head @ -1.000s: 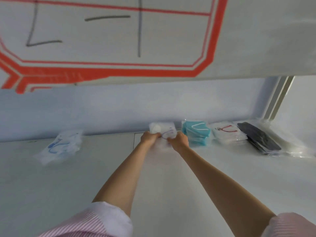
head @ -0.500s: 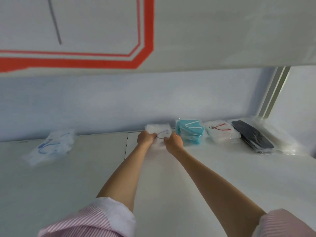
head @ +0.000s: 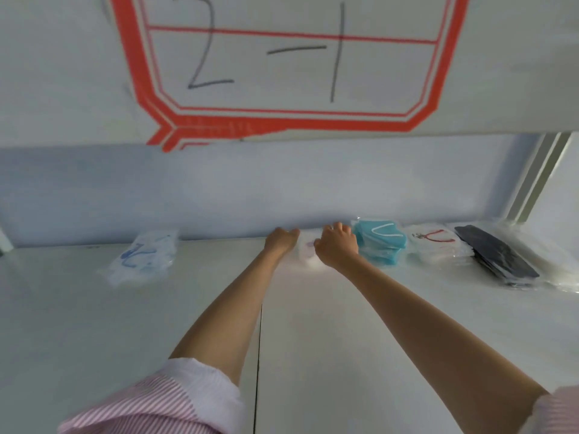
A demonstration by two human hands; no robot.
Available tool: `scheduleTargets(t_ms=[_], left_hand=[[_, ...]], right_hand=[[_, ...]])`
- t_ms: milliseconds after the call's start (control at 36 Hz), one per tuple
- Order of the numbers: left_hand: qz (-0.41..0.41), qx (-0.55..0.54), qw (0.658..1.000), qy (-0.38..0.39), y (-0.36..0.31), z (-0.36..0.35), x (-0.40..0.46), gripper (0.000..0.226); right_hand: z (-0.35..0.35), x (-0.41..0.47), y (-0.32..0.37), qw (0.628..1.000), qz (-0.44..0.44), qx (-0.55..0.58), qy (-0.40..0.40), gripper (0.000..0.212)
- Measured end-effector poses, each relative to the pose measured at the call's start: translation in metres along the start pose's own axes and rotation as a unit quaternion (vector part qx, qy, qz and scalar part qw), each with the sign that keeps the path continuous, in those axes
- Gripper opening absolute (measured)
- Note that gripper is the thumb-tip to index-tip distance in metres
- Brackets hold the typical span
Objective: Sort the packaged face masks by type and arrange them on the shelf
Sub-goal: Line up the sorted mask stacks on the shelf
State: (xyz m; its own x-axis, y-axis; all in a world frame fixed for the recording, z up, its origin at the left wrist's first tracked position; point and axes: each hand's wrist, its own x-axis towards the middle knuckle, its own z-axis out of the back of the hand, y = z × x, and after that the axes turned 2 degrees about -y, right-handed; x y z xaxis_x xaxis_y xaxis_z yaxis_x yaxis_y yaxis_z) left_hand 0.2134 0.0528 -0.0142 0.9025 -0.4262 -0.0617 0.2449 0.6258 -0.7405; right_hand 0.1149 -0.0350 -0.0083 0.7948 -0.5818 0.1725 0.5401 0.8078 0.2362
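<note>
A white packaged mask with a purple strap (head: 307, 251) lies at the back of the white shelf (head: 313, 324), mostly hidden between my hands. My left hand (head: 281, 242) grips its left side and my right hand (head: 336, 247) grips its right side. To the right sit a stack of teal masks (head: 380, 245), a stack of white masks with red straps (head: 434, 247) and a stack of black masks (head: 496, 258). A pack of white masks with blue straps (head: 142, 256) lies apart at the left.
The shelf's back wall (head: 282, 189) runs right behind the mask row. An upper shelf front with a red-bordered label reading "2-1" (head: 291, 67) hangs overhead. A metal upright (head: 539, 180) stands at the right. A seam (head: 258, 355) splits the shelf surface.
Both hands have pushed the purple-strap mask pack a little further back toward the wall. The camera has swung, bringing the label fully into view.
</note>
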Motion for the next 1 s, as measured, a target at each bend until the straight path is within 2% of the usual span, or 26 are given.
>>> scheduleTargets(t_ms=[111,194,250,333,472,639,722,861,944,1000], left_hand=[[-0.038,0.026,0.998,-0.049,0.024,0.047,-0.005,0.033],[-0.087,0.136,0.978,-0.136,0.054,0.086,-0.01,0.027],[-0.118,0.205,0.957,-0.165,0.074,0.107,-0.012,0.031],[-0.137,0.249,0.943,-0.173,0.102,0.133,-0.014,0.034],[-0.129,0.268,0.938,-0.178,0.145,0.171,-0.017,0.034],[-0.066,0.238,0.946,-0.211,0.191,0.224,-0.015,0.032],[-0.005,0.181,0.96,-0.212,0.211,0.244,-0.004,0.031],[0.1,0.092,0.981,-0.137,0.232,0.262,0.015,0.043],[0.131,0.008,0.988,-0.085,0.238,0.263,0.015,0.032],[0.145,-0.037,0.987,-0.064,0.243,0.264,0.016,0.033]], right_hand=[[0.001,0.005,0.028,0.999,0.042,-0.015,0.025,0.045],[-0.003,0.003,0.055,0.996,0.08,-0.002,0.049,0.046],[-0.008,0.002,0.074,0.993,0.1,-0.005,0.058,0.047],[-0.014,-0.001,0.103,0.991,0.116,-0.011,0.071,0.048],[-0.029,-0.004,0.147,0.988,0.126,-0.008,0.087,0.051],[-0.054,-0.001,0.192,0.985,0.096,0.085,0.112,0.046],[-0.068,-0.001,0.216,0.978,0.065,0.153,0.128,0.044],[-0.09,0.002,0.255,0.94,-0.008,0.29,0.181,0.053],[-0.1,0.001,0.277,0.913,-0.042,0.347,0.21,0.037],[-0.106,0.003,0.287,0.897,-0.057,0.384,0.213,0.047]])
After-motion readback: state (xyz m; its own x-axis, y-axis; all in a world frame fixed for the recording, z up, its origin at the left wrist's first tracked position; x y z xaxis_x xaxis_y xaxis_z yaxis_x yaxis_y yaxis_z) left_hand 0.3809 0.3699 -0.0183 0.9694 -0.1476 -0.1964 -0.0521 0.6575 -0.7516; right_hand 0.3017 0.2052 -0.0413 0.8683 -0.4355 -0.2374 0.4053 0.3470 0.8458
